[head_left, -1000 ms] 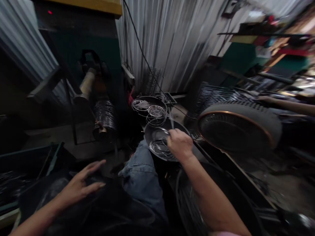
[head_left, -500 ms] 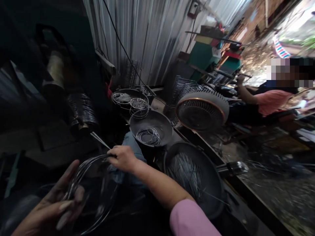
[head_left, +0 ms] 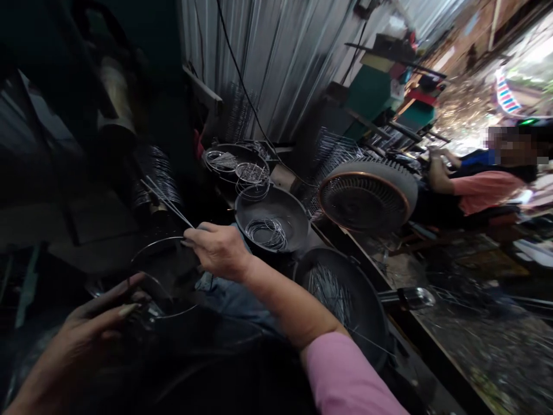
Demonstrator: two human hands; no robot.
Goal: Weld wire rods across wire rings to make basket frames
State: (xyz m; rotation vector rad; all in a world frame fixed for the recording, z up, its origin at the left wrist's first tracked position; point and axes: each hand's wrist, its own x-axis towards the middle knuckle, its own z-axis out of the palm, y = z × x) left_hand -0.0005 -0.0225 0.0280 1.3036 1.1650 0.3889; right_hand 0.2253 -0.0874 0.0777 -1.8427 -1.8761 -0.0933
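My right hand pinches a few thin straight metal rods, which point up and to the left. A thin wire ring hangs below the right fingers and runs down toward my left hand. The left thumb and fingers close about the ring's lower left side, where shiny metal shows; the dark hides how many rings are there. Just beyond the rods is a spool-like stack of wire rings on the dark machine.
A pan with coiled wire rings stands ahead, with another pan of rings behind it. Right of my forearm, a pan holds straight rods. A round fan stands beyond. Another person sits at right.
The bundle of rings between my hands has dropped from sight, leaving a single ring visible there. The rods in my right hand now show free ends. The view has shifted slightly left.
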